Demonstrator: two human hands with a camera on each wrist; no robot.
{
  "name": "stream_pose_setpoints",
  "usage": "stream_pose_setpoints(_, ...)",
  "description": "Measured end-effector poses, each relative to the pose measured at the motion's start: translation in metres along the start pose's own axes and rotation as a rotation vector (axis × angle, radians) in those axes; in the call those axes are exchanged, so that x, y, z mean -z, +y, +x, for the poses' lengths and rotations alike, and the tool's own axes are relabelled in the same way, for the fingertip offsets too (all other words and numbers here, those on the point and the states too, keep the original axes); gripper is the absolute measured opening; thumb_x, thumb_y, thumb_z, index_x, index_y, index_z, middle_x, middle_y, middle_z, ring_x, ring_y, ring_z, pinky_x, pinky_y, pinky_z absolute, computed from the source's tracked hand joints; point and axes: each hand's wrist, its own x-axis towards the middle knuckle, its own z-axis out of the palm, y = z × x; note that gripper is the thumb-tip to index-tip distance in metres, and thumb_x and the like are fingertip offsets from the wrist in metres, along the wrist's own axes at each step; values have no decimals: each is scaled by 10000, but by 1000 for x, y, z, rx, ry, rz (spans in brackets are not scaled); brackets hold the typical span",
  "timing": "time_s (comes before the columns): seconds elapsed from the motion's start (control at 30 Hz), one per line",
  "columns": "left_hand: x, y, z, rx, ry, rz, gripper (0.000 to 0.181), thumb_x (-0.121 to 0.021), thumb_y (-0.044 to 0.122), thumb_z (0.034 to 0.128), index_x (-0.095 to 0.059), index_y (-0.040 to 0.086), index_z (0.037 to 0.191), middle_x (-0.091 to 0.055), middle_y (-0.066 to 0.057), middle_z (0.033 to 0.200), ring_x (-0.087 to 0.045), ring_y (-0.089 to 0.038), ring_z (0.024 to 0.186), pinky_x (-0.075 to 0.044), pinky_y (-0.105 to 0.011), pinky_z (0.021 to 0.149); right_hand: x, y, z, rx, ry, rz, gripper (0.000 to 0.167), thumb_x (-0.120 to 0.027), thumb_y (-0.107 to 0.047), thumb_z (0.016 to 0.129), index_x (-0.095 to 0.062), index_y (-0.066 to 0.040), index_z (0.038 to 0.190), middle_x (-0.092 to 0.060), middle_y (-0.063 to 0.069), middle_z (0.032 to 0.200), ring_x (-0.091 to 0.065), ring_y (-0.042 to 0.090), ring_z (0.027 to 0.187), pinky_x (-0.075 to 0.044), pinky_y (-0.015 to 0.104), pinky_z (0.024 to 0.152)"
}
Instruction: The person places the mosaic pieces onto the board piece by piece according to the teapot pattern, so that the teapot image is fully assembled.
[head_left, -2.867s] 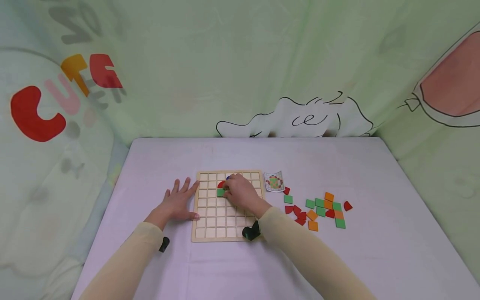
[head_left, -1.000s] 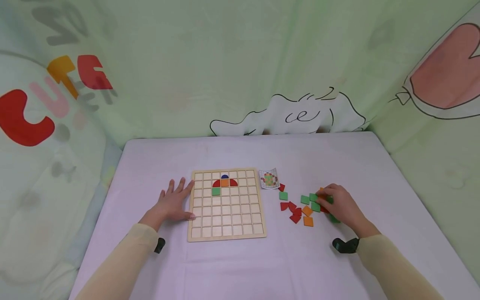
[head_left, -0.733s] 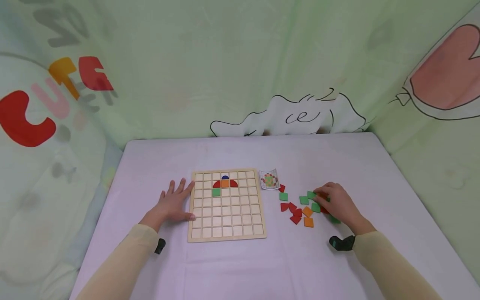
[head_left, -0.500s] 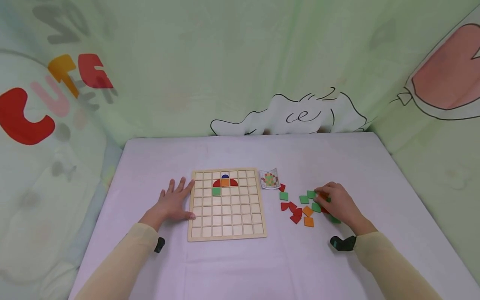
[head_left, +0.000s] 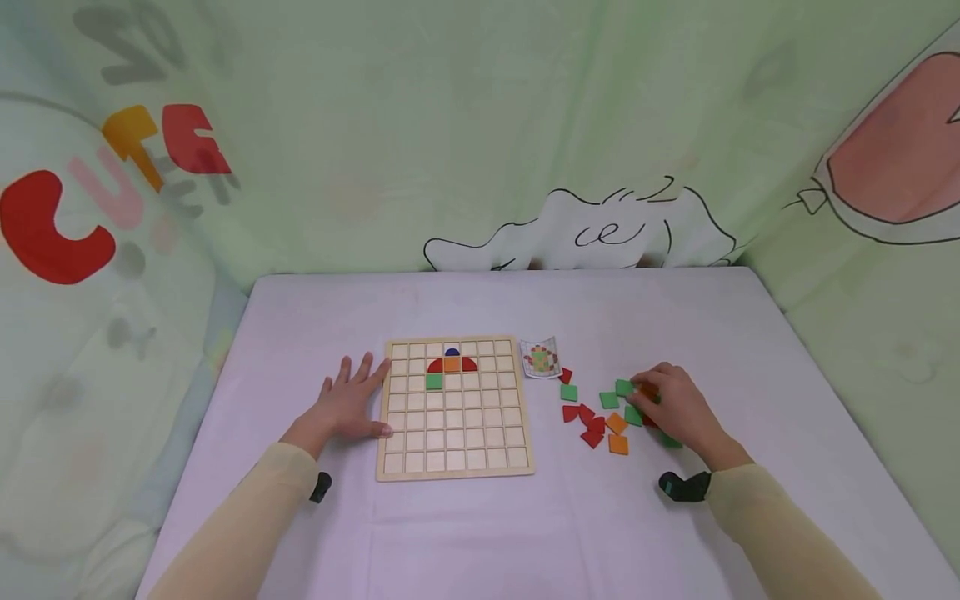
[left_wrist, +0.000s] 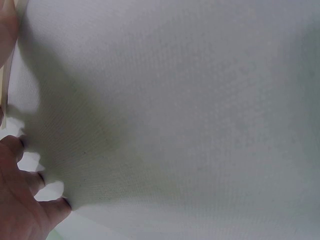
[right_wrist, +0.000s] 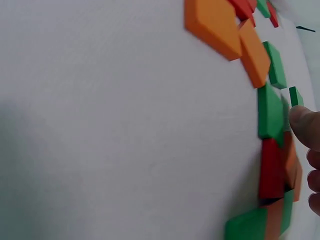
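Green tile (head_left: pixel 624 388): located at the far side of the loose pile, to the right of the board, between the thumb and forefinger of the person's right grip (head_left: pixel 678 408). Right grip pinches this tile at its edge; in the right wrist view the thumb tip overlaps it and the other fingers are curled. Beneath and beside this grip lie more green, red and orange tiles, some partly covered; exact count there cannot be told.

Left grip (head_left: pixel 348 407): fingers spread and extended, holding nothing; forefinger and thumb touch the left edge of the wooden grid board (head_left: pixel 454 437).

Board: seven by seven cells. Top row, fourth cell: blue piece (head_left: pixel 452 352). Second row: orange square (head_left: pixel 452 365) flanked by a left red piece (head_left: pixel 435 367) and a right red piece (head_left: pixel 469 365). Third row, third cell: green square (head_left: pixel 434 382).

Pattern card (head_left: pixel 541 358): slightly curled, just beside the board's far right corner. Two loose orange tiles (head_left: pixel 618 444) and several red ones (head_left: pixel 592 438) lie between board and right grip. Pale cloth covers the desk (head_left: pixel 465 537).
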Motion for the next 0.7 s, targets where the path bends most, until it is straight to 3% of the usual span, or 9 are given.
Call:
stream_pose_setpoints(0.27,-2,-2,1,9,-8,-2,1136,-827,434,834,-100,148,1658,32,-184,1724,110,-498,1562,-38,-716,1228,10,-24,8,54,12,65,318,-722,-135,944,-693,25,1217,-612,230,1194,-524,408,1138,-553,570,949)
stream_pose_setpoints(0.47,-1,-3,2,0,-4,-8,1138,-835,435,824,-115,143,1657,21,-192,1723,105,-503,1561,-40,-724,1223,-1,-67,25,103,-12,60,328,-735,-168,948,-703,-1,1228,-621,194,1188,-530,383,1162,-570,524,952)
stream_pose_setpoints(0.7,-3,-4,2,-4,1,-21,1140,-838,439,820,-122,147,1657,14,-190,1724,100,-503,1562,-42,-728,1221,-21,-120,40,224,-8,91,309,-792,-166,901,-753,-12,1165,-661,139,1105,-555,304,1083,-573,452,915)
